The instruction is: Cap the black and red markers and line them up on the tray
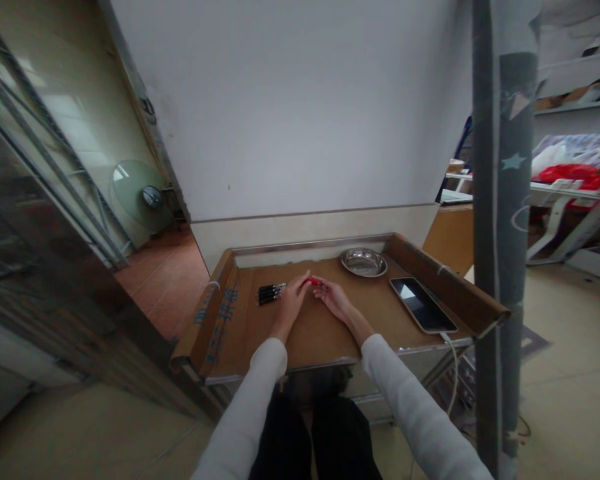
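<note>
Above the middle of the cardboard-covered table, my left hand and my right hand meet at a small red pen-like piece. The fingertips of both hands are closed on it, one hand at each end. Its ends are hidden by the fingers, so its full length cannot be made out. Just left of my left hand, several black pens lie side by side on the cardboard, their right ends partly covered by that hand.
A round metal dish stands at the back right of the cardboard. In front of it lies a tablet-like device with a white cable hanging over the front edge. Raised cardboard flaps border both sides; a wrapped pillar rises at right.
</note>
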{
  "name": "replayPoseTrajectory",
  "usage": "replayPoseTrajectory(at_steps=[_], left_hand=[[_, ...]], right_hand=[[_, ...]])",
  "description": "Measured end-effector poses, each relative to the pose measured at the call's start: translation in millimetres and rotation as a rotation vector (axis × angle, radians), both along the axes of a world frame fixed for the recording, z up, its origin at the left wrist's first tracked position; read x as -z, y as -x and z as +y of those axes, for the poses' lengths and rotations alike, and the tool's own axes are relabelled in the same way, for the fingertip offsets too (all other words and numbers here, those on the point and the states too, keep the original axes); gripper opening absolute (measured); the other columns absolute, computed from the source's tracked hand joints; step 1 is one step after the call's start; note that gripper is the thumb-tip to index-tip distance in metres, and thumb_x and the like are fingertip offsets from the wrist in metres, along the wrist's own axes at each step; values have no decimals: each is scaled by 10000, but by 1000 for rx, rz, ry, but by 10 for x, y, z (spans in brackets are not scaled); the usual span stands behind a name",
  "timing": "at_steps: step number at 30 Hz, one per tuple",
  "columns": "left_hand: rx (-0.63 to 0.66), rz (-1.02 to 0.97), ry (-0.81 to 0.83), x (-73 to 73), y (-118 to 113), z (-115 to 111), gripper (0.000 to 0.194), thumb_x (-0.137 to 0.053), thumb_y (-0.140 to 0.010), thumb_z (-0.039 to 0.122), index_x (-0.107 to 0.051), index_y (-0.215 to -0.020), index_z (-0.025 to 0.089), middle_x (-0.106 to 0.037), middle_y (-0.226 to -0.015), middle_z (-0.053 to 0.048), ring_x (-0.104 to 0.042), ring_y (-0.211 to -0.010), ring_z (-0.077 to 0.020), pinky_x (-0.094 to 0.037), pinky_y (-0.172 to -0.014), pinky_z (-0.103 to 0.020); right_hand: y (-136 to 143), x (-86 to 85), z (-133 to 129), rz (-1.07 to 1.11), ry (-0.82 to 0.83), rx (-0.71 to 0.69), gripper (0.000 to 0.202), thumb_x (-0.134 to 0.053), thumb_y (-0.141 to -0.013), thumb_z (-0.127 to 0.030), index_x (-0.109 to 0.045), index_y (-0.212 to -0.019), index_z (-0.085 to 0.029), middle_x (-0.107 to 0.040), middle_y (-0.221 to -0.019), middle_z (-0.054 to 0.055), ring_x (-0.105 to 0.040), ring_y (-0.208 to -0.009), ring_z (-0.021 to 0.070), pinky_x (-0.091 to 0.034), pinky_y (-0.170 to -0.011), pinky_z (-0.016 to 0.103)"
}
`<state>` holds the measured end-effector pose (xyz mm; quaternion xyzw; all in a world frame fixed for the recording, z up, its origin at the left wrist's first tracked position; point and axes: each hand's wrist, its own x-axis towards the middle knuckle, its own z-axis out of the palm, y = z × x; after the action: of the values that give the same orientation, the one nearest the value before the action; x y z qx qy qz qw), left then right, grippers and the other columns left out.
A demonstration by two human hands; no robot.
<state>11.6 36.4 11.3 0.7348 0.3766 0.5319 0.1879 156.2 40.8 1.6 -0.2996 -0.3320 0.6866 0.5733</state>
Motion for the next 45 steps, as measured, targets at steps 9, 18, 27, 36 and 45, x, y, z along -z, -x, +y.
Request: replayPoseTrajectory(at_steps=[9,18,27,36,45], left_hand=[[-163,-191,-10,-20,53,11,272,-501,-873,340,-599,-1076,186,-659,-1048,-87,-629,-919,-175,-497,-848,-336],[-208,-49,36,68,105,68,159,-476,-877,234,-593,-962,166,-646,-946,-74,-614,-859,-171,-486,-817,-332],[-233,466,9,90,96,43,211,-446,-863,113,-626,-945,186,-649,-955,-77,-558,-915,-212,-427,-875,-381],[-214,457,51,134,57,158,228,-393,-853,51,-587,-902,163,-603,-945,-67,-549,-922,-185,-430,-879,-364],[-197,472,-20,125,49,126,181,-424,-857,91,-578,-922,160,-568,-967,-70,-521,-948,-189,-434,-879,-350]], right_hand=[[-79,43,56,52,32,85,219,-503,-768,-84,-690,-866,-144,-703,-847,50,-643,-751,102,-528,-781,216],[-65,104,50,-111,-98,280,135,-659,-677,-156,-688,-808,-146,-691,-894,66,-632,-878,160,-476,-931,323],[8,63,-200,-1037,-764,161,302,-436,-831,-160,-634,-1042,-246,-653,-1076,38,-582,-1030,174,-406,-959,369],[-107,85,-354,-1668,-667,421,177,-466,-878,-272,-611,-878,-170,-597,-930,97,-523,-906,217,-396,-809,333],[40,-35,-277,-1967,-629,495,217,-417,-910,-257,-612,-946,-170,-609,-960,109,-505,-915,224,-323,-788,332]])
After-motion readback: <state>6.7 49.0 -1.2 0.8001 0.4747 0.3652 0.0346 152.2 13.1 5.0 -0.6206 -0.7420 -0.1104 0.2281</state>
